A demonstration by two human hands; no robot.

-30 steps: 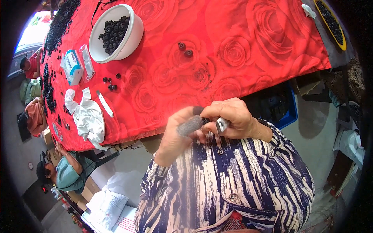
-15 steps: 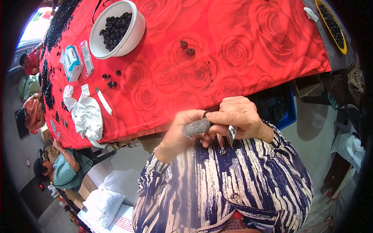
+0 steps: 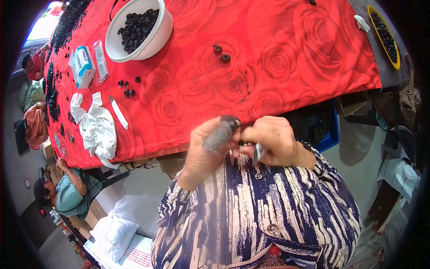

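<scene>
My left hand [image 3: 197,154] is closed in front of my chest, pinching a small black round part [image 3: 231,121] at its fingertips. A grey fuzzy cover [image 3: 217,136], apparently worn on one of its digits, lies against that part. Close beside it on the right, my right hand [image 3: 280,141] is curled around a small metal blade [image 3: 257,156] that points down toward my shirt. The blade's handle is hidden in the fingers. Both hands hover just off the table's near edge.
A red rose-patterned cloth [image 3: 188,103] covers the table. On it are a white bowl [image 3: 162,38] of black parts, several loose parts [image 3: 221,54], a blue-white box [image 3: 82,67], a white cloth [image 3: 99,132] and a yellow tray [image 3: 380,27]. Other people [image 3: 74,193] sit at left.
My hands have drawn slightly apart. The left has turned, so the black part now shows at its fingertips; the right has rolled with the blade. The view has shifted slightly.
</scene>
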